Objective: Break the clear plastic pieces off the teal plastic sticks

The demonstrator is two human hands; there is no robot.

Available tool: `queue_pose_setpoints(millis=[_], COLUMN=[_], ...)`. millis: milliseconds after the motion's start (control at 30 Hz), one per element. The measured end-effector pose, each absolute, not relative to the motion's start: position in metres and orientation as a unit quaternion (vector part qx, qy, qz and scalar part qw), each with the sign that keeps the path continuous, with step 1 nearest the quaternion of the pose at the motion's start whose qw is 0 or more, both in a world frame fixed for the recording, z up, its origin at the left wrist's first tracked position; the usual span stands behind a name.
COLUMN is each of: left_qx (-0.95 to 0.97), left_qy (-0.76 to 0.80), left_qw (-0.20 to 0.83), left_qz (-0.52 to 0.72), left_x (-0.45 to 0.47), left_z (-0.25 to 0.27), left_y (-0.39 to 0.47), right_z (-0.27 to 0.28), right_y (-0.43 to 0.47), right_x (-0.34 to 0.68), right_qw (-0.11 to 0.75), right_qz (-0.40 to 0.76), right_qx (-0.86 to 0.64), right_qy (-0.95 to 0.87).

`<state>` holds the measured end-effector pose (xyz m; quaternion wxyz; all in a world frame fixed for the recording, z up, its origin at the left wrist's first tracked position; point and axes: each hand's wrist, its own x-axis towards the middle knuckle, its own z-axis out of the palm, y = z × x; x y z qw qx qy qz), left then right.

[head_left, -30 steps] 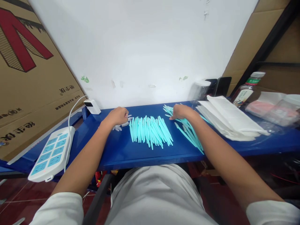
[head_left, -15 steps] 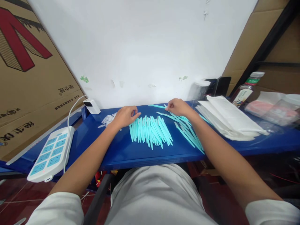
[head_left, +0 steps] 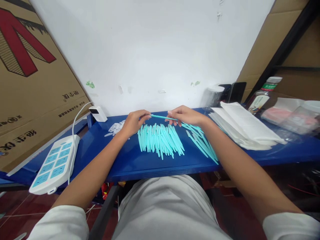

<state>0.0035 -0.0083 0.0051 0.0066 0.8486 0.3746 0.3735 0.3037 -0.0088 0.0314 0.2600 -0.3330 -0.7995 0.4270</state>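
A slim turquoise eyebrow razor [head_left: 162, 117] lies nearly level between my two hands, above the desk. My right hand [head_left: 183, 116] is closed on its right part, the thumb and fingers around the handle. At the other end, the fingertips of my left hand [head_left: 137, 121] pinch the razor's tip; whether a cap is in them is hidden. Below the hands a dense row of turquoise razors [head_left: 161, 140] lies with pale tips facing away from me. Beside my left hand is a small heap of whitish translucent caps [head_left: 116, 128]. More loose razors [head_left: 201, 141] lie partly under my right forearm.
On the blue desk [head_left: 150, 168], white sheet-like packaging [head_left: 250, 126] is stacked at right, near a clear jar [head_left: 213, 96] and a bottle [head_left: 263, 95]. At left are a power strip [head_left: 53, 165], a white plug-in device [head_left: 98, 114] and a large cardboard box [head_left: 37, 93]. A white wall stands behind.
My right hand has moved left from the loose razors, bringing one razor with it. That razor's tip now meets the fingertips of my left hand, which has shifted only slightly.
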Motion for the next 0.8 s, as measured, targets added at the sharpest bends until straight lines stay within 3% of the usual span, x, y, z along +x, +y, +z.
queue_pose_setpoints(millis=[267, 433, 600, 800], left_qx=[0.874, 0.863, 0.818, 0.773], left_qy=[0.217, 0.218, 0.372, 0.568], left_qw=[-0.149, -0.2, -0.213, -0.206], left_qz=[0.409, 0.409, 0.383, 0.193], left_x=[0.02, 0.016, -0.002, -0.017], left_z=[0.001, -0.003, 0.007, 0.02], left_y=[-0.022, -0.02, -0.011, -0.011], right_z=[0.023, 0.023, 0.032, 0.029], right_y=[-0.019, -0.024, -0.024, -0.022], right_x=[0.282, 0.274, 0.282, 0.285], right_qw=[0.246, 0.227, 0.208, 0.132], right_qz=[0.553, 0.593, 0.501, 0.344], right_qx=[-0.282, -0.271, -0.348, -0.432], right_qy=[-0.745, -0.724, -0.765, -0.823])
